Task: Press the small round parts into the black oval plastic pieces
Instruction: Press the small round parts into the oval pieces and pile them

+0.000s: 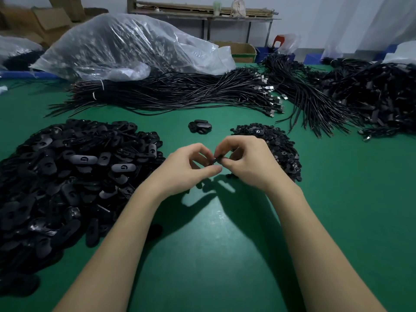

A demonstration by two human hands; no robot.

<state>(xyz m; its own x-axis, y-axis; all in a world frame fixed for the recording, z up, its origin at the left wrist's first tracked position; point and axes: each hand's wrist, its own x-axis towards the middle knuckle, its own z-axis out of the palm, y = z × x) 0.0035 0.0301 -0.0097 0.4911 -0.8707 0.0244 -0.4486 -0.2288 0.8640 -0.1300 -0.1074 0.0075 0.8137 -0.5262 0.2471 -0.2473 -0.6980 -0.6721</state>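
Over the green counter [225,233], the left hand [184,167] and right hand [245,163] meet, each grip pinching one small black piece [217,159] between fingertips. A heap of oval pieces [67,176] lies left, round parts [274,145] right. Beyond lie bundled black cables [180,95], a clear plastic bag [126,43] and a white wall [315,23].
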